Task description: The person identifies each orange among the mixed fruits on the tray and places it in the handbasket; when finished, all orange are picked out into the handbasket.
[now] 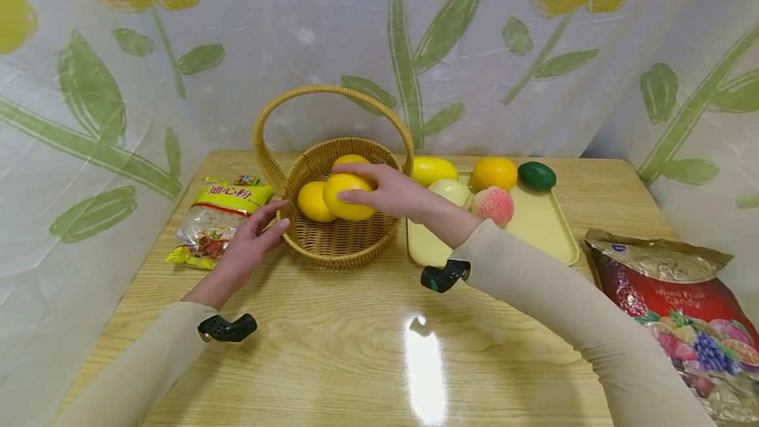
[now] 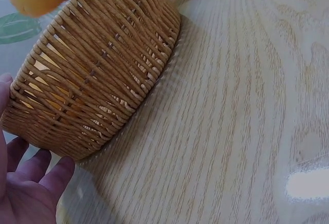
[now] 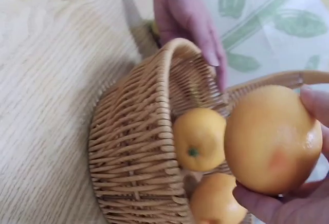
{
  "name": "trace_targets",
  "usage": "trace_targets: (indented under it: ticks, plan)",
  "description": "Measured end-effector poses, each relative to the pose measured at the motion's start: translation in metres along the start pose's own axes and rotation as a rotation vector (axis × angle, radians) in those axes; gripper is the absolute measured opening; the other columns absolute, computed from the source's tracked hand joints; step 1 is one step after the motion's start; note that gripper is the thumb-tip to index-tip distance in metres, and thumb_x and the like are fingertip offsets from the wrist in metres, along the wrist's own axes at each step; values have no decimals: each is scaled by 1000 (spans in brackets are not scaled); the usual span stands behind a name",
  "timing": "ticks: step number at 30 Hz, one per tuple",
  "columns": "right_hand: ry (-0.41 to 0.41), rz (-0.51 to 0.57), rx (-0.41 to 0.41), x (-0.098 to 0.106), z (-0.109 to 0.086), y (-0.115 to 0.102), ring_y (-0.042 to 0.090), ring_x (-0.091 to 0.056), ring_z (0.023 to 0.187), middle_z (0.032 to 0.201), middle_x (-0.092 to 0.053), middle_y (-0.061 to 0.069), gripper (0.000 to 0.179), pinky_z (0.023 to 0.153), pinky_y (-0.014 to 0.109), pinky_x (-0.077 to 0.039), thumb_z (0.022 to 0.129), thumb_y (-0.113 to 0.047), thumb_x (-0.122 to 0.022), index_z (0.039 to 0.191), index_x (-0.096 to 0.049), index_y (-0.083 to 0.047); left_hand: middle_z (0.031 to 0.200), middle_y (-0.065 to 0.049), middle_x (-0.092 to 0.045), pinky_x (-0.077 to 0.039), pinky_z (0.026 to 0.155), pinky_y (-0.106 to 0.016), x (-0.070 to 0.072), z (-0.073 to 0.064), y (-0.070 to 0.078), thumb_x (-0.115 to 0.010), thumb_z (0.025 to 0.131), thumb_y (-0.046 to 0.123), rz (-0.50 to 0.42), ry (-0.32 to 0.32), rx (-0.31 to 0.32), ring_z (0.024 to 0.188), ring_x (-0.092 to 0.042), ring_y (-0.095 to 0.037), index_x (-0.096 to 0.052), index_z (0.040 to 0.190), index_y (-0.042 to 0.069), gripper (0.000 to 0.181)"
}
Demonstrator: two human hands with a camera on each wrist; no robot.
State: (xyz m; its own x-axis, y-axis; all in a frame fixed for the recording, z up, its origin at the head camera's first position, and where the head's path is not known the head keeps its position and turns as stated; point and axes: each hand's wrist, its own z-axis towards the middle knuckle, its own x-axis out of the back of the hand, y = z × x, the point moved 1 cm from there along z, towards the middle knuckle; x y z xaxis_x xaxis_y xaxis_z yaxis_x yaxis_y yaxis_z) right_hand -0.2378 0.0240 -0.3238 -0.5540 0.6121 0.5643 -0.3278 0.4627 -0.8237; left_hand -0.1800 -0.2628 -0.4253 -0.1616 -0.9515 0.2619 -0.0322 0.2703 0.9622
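My right hand [image 1: 388,193] holds an orange [image 1: 350,198] between thumb and fingers, over the wicker basket [image 1: 340,256]. In the right wrist view the raised orange [image 3: 275,139] fills the near side, with more oranges [image 3: 200,139] below it inside the basket. My left hand [image 1: 255,236] grips the basket's left side, thumb at the rim. Its fingers [image 2: 38,170] bend against the outer wall in the left wrist view. Part of the fruit in the basket is hidden by my right hand and the held orange.
Right of the basket, a pale yellow tray [image 1: 539,239] bears several fruits, among them a peach [image 1: 493,206] and another orange [image 1: 494,173]. A yellow pasta bag [image 1: 216,219] lies left. A red candy bag [image 1: 676,302] is at right. A flowered curtain [image 1: 284,31] hangs behind the table.
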Motion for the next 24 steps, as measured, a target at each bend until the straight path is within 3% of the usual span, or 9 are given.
trace_targets:
  ticks: [4,13,24]
  plan:
    - [-87,-92,-22,-8,11,3,16,-38,136,150,-43,-5,55,111,38,-34,94,-47,-62,145,-48,-33,162,-7,-17,-46,102,-32,0,1,-1,-54,100,40,7,0,-1,145,-23,-29,-34,152,12,62]
    - [-244,-191,-95,-10,24,9,21,-37,136,151,-41,3,50,113,40,-32,94,-35,-66,141,-54,-25,161,-6,-18,-47,100,-28,0,2,-1,-54,100,40,3,1,-3,145,-25,-28,-34,152,12,62]
    - [-146,-194,-187,2,40,18,23,-29,142,152,-40,6,53,115,37,-28,93,-29,-69,143,-53,-24,162,-7,-17,-48,100,-27,2,1,-2,-54,100,38,-1,-3,-6,145,-24,-29,-33,152,11,62]
